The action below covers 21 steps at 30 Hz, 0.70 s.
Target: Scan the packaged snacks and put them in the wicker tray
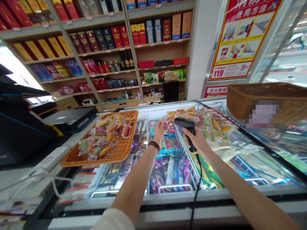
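Over the glass-topped freezer (168,199) facing stocked shelves (159,55), the right hand (197,140) wraps a barcode scanner (185,122); the left hand (159,130) curls half-closed, contents unclear.

Two hands (159,130), one black scanner (189,127), two baskets (120,156), three flat shelf boxes (146,64)

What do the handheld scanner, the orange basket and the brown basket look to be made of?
Handheld scanner: probably hard plastic, dark with a smooth sheen.
Orange basket: glossy woven strands, either wicker or plastic imitation.
Brown basket: woven-looking too, duller; rattan or plastic, can't tell.
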Available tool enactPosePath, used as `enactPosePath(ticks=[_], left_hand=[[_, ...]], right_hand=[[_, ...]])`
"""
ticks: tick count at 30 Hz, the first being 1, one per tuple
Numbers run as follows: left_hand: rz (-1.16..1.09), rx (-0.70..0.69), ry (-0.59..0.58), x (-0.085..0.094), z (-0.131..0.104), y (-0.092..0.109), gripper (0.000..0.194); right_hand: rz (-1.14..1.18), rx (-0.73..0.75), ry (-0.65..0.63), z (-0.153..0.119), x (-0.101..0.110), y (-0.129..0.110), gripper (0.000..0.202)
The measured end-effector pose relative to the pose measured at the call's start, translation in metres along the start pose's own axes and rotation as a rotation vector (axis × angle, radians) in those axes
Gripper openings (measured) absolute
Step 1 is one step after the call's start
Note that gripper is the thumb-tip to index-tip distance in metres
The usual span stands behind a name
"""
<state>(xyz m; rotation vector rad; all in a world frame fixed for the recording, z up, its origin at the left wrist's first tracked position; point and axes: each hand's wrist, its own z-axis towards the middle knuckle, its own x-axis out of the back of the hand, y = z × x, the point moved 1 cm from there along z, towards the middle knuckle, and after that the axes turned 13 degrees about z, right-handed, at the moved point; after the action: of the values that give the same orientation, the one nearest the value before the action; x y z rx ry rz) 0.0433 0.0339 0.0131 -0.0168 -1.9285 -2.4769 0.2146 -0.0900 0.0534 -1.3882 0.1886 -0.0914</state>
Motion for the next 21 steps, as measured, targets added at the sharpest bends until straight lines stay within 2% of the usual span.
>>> enactPosePath(ticks=[6, 10, 14, 21], left_hand=[[-0.108, 0.097, -0.022, 0.011, -0.02, 0.004, 0.032], [-0.185, 0.113, -0.125, 0.014, -0.027, 0.008, 0.036], [-0.137, 0.075, -0.222, 0.015, -0.029, 0.009, 0.039], [-0.201, 0.037, -0.144, 0.013, -0.027, 0.004, 0.041]], right_hand=[[-0.165, 0.085, -0.047, -0.013, -0.012, -0.002, 0.049], [-0.23, 0.117, -0.078, -0.016, -0.016, -0.003, 0.047], [-0.279, 0.114, -0.087, -0.016, -0.017, -0.004, 0.046], [-0.276, 0.105, -0.096, -0.022, -0.02, -0.007, 0.047]])
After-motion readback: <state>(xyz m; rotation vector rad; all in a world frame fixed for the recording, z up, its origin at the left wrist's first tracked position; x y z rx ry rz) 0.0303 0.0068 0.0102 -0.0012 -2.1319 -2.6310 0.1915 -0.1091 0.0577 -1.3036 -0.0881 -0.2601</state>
